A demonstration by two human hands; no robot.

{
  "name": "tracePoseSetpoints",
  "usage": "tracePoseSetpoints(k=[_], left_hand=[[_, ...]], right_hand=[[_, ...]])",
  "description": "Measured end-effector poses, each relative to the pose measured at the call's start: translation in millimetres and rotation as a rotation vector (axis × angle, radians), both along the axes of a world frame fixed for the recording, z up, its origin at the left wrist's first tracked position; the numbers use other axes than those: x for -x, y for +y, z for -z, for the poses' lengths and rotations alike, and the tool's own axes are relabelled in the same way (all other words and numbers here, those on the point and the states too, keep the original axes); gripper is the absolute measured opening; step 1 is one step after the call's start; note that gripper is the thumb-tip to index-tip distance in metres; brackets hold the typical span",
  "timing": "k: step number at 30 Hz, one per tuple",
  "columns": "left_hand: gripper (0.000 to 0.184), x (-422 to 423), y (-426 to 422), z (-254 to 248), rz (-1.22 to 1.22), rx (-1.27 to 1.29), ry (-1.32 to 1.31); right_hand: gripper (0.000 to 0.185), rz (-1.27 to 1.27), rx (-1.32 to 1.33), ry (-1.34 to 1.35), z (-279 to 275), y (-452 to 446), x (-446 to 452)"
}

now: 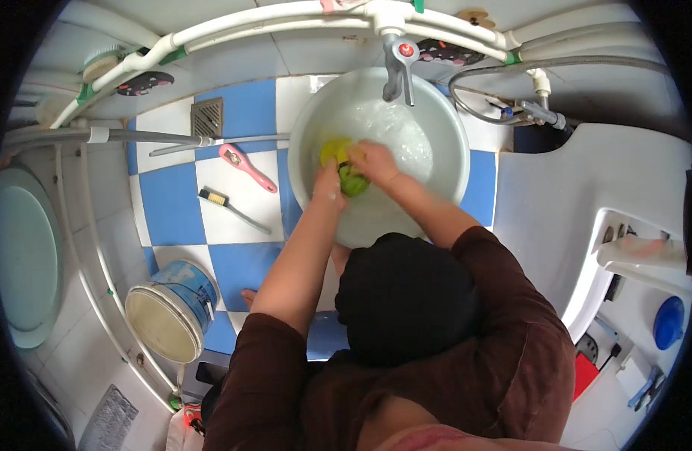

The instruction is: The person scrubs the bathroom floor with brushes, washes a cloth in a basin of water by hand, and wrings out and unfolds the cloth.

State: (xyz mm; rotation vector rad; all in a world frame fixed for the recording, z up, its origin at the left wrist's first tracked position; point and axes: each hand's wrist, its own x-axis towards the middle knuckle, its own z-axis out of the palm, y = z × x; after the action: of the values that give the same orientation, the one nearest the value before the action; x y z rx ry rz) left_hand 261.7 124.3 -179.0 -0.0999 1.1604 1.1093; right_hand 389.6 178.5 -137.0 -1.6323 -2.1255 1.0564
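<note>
What I'm watching from here is how the yellow-green bundle sits between the two hands: it lies just to the right of the left hand and on the inner, left side of the right hand, both of them in contact with it. Its long axis, as far as I can make it out, tilts from a yellow end, ahead of the left hand, down past a dark patch to a greener end closer to the wearer. I read both hands as grasping: the left wraps the near left edge with its thumb pointing forward, while the right curls over the far right edge, though its fingertips are partly lost against the bundle. Neither hand is clearly nearer, so I'd judge that any turn of the bundle hinges on that slanted axis between two facing grips. I can't tell from this height whether it is a cloth or something stiffer. All this is within the left part of the wash basin, whose rippling water spreads ahead and right of the right hand. The tap hangs beyond that hand, well apart from it, and a long-handled brush lies on the tiled floor, left of the left hand.
</note>
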Motion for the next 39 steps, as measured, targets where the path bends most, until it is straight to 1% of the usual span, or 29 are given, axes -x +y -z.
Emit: tracePoseSetpoints(k=[1,2,4,5,7,8,9,10,12,13,16,17,18,19,20,22,23,26,28,29,31,32,33,34,35,36,37,38,39], left_hand=[[0.034,-2.5,4.7,-12.8,-0.057,0.018,0.06],[0.035,-0.2,4.4,-21.7,-0.039,0.029,0.05],[0.039,4.2,-1.6,-35.3,-0.018,0.056,0.025],[0.043,2.7,1.3,-30.8,0.015,0.152,0.02],[0.05,-1.0,-3.6,-14.2,0.1,0.36,0.014],[0.053,0.3,-2.8,-20.8,0.131,0.328,0.037],[0.056,1.5,-5.1,-33.6,0.166,0.301,0.058],[0.06,2.2,-10.1,-43.4,0.2,0.28,0.078],[0.06,4.6,-13.4,-40.6,0.207,0.361,0.044],[0.06,5.3,-14.5,-39.3,0.209,0.4,0.027],[0.054,-2.8,-13.1,-47.6,0.292,0.413,0.1],[0.053,-1.8,-10.5,-41.9,0.259,0.421,0.033],[0.051,0.8,-7.5,-29.1,0.225,0.428,-0.035],[0.05,2.9,-5.6,-17.0,0.189,0.439,-0.106],[0.049,5.0,-3.7,-7.9,0.136,0.321,-0.163],[0.049,9.6,-3.8,5.8,0.025,0.09,-0.27],[0.046,9.9,-6.6,9.8,0.058,0.09,-0.283],[0.045,3.8,-4.5,-35.3,0.002,-0.021,-0.003],[0.043,4.3,-4.7,-55.4,0.077,0.132,0.178],[0.042,2.2,-6.5,-59.7,0.11,0.209,0.263],[0.044,-5.2,-2.3,-52.0,0.167,0.323,0.256],[0.044,-8.8,-2.4,-43.1,0.204,0.381,0.253],[0.045,-7.7,-0.4,-20.5,0.164,0.305,0.131],[0.045,-1.9,1.2,11.3,0.125,0.231,0.011],[0.046,2.8,-0.5,28.8,0.086,0.163,-0.109],[0.045,7.1,1.6,16.9,0.071,0.104,-0.176],[0.045,13.1,6.8,-10.1,0.055,0.046,-0.241],[0.044,16.9,8.1,-26.5,0.039,-0.013,-0.303],[0.044,15.4,7.8,-29.3,0.104,0.085,-0.234]], right_hand=[[0.024,0.082,-0.078,0.004,3.0,14.3,-10.3],[0.024,0.168,-0.146,0.003,5.1,20.0,-18.5],[0.026,0.499,-0.177,-0.198,32.1,12.2,-23.2],[0.027,0.661,-0.211,-0.292,48.1,14.6,-24.5],[0.031,0.133,-0.082,-0.164,73.8,-10.8,-31.0],[0.032,-0.127,-0.017,-0.096,78.9,-23.4,-35.2],[0.035,-0.329,0.138,-0.175,57.1,-27.4,-41.9],[0.037,-0.138,0.142,-0.219,46.8,-28.1,-49.5],[0.04,0.239,0.127,-0.302,34.7,-17.4,-59.7],[0.043,0.57,0.289,-0.318,31.0,-16.5,-56.9],[0.042,0.502,0.217,-0.123,96.8,-45.9,-48.9],[0.042,0.386,0.377,0.107,73.7,-49.1,-38.1],[0.041,0.26,0.531,0.336,32.2,-50.9,-22.9],[0.038,0.197,0.638,0.573,-0.7,-51.1,-9.6],[0.035,0.127,0.744,0.808,-24.8,-49.3,-1.1],[0.03,-0.071,0.59,0.457,-46.9,-39.4,4.8],[0.028,-0.167,0.508,0.286,-50.1,-35.3,7.0],[0.022,0.059,0.103,0.01,-9.0,4.4,-16.6],[0.022,0.43,-0.224,-0.006,46.7,20.3,-41.9],[0.024,0.467,-0.134,-0.083,57.6,12.9,-41.3],[0.029,0.55,0.026,-0.234,64.7,4.6,-33.4],[0.029,0.338,0.138,-0.147,61.1,-7.4,-27.8],[0.029,0.123,0.246,-0.059,56.1,-21.3,-19.7],[0.027,0.127,0.327,0.224,44.7,-36.1,-8.0],[0.026,0.132,0.408,0.508,26.2,-48.3,2.0],[0.026,0.089,0.424,0.526,1.3,-50.5,7.5],[0.026,0.045,0.441,0.546,-28.9,-49.0,13.3],[0.026,0.001,0.457,0.569,-44.3,-48.6,16.6],[0.021,-0.053,0.36,0.565,-44.8,-46.1,15.3]])
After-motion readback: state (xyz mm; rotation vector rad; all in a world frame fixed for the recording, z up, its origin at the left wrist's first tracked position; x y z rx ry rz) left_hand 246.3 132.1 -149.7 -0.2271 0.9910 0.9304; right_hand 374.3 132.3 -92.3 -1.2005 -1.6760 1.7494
